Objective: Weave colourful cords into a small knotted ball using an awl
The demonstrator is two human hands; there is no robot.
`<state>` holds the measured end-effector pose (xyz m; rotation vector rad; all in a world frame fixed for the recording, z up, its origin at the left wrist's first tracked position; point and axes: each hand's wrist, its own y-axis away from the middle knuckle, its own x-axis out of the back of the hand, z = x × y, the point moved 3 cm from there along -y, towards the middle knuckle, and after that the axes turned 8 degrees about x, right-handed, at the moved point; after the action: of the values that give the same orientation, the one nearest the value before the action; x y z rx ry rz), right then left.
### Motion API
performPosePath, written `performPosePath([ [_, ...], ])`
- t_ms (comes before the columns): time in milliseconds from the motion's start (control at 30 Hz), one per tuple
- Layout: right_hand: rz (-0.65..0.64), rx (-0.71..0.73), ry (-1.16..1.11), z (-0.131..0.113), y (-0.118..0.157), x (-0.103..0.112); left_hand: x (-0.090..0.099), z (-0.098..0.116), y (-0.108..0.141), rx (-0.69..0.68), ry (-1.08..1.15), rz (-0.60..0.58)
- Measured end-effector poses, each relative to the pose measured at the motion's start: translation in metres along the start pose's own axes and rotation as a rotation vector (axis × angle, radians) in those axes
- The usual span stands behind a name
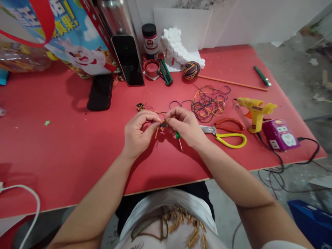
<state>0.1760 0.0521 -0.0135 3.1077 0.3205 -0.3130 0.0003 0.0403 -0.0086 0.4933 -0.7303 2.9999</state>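
Observation:
Over the red table, my left hand (141,131) pinches a small piece of knotted multicoloured cord (163,127), with a loose orange end hanging below. On the other side of it, my right hand (183,124) is closed with thumb and forefinger pressed on the same cord. From under the right hand sticks out a thin metal tool with a green handle (177,135); whether the fingers grip it I cannot tell. A tangle of cord (209,103) lies behind the right hand, and a small knotted cord piece (140,107) behind the left.
Scissors (229,133) lie right of my right hand, then a yellow glue gun (255,110) and purple power socket (281,135). Behind are a cord ball (191,70), green cutter (165,72), white model (178,48), upright phone (128,60) and black phone (100,92).

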Motion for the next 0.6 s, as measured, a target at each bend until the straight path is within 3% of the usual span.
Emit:
performPosePath([
  [100, 0.004, 0.020, -0.051, -0.0008, -0.0005, 0.0026, 0.0009, -0.0014, -0.0003, 0.001, 0.016, -0.004],
  [267, -0.133, 0.012, 0.065, 0.0023, -0.0017, 0.0015, 0.0020, -0.0035, -0.0008, -0.018, 0.029, 0.004],
  [500, -0.026, 0.047, -0.071, 0.0029, -0.0043, 0.0043, 0.0019, 0.0026, -0.0011, 0.012, 0.032, 0.007],
  [600, -0.092, 0.010, -0.108, 0.0015, -0.0031, 0.0030, 0.0022, 0.0031, -0.0007, 0.001, 0.036, 0.004],
])
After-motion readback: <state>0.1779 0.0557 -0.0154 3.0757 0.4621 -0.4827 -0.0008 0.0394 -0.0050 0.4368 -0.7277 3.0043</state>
